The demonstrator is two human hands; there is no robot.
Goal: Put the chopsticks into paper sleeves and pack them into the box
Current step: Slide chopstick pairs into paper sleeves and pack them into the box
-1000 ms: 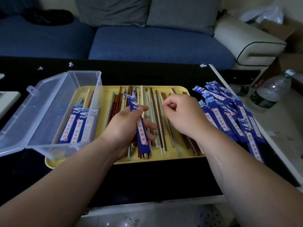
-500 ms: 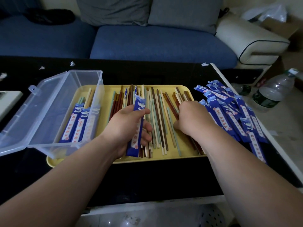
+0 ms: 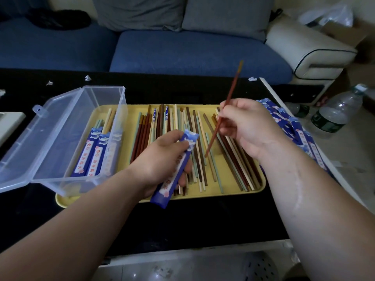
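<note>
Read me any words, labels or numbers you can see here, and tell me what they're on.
No text is legible.
Held sleeve in left hand: red characters on a white strip, blurred.
Packed sleeves in box: same red characters, too small.
Bottle label: dark green, illegible.

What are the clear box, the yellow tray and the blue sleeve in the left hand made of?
Box: clear glossy plastic; sleeved chopsticks show through its wall. Tray: probably matte plastic, judging by its smooth rounded rim. Sleeve in the left hand: thin printed paper, apparently; its top end is crumpled.
</note>
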